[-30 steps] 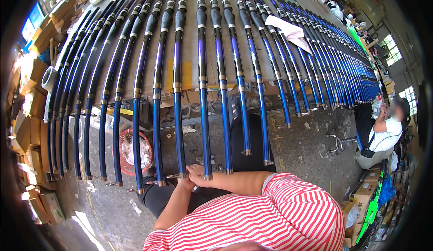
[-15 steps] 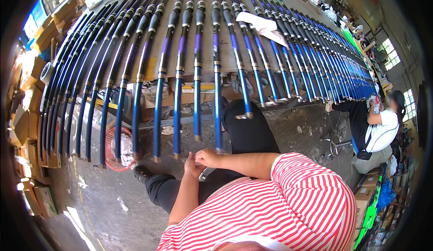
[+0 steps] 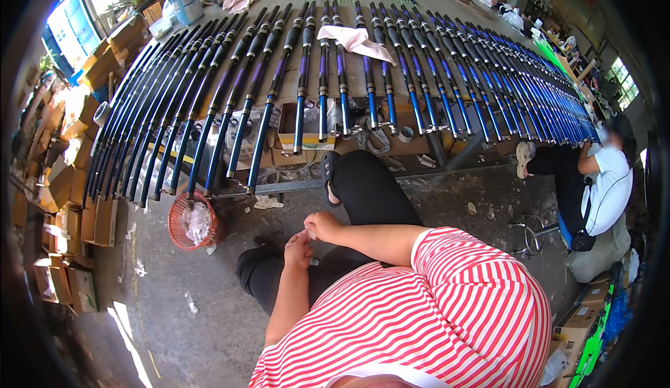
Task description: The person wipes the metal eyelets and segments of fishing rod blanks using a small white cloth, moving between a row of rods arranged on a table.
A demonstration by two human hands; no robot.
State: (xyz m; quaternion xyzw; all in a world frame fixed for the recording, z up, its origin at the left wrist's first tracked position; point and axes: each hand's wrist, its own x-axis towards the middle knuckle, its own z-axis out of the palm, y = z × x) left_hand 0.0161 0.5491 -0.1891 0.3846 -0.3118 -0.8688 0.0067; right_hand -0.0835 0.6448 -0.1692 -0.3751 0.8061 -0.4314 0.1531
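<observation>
My left hand (image 3: 298, 251) and my right hand (image 3: 323, 227) meet above my lap, fingers closed and fingertips nearly touching. Whatever they pinch is too small to make out. A small pale, shiny piece (image 3: 314, 261) shows just beside the left hand; its kind is unclear. Beyond my hands, a long row of blue and black fishing rods (image 3: 262, 133) lies side by side on the table, their butt ends jutting over the near edge. Neither hand touches them. A pale pink cloth (image 3: 356, 41) rests across several rods near the middle.
A red plastic basket (image 3: 179, 231) with crumpled white plastic stands on the floor at left. Cardboard boxes (image 3: 94, 220) are stacked along the left side. On the right sits a co-worker (image 3: 606, 185) in a white top. A blue bucket (image 3: 185, 5) stands on the table's far left.
The view has shifted, so more of the table's far side shows and the rods appear higher. My hands stay together over my lap, with the right hand now a little higher and fingertips meeting.
</observation>
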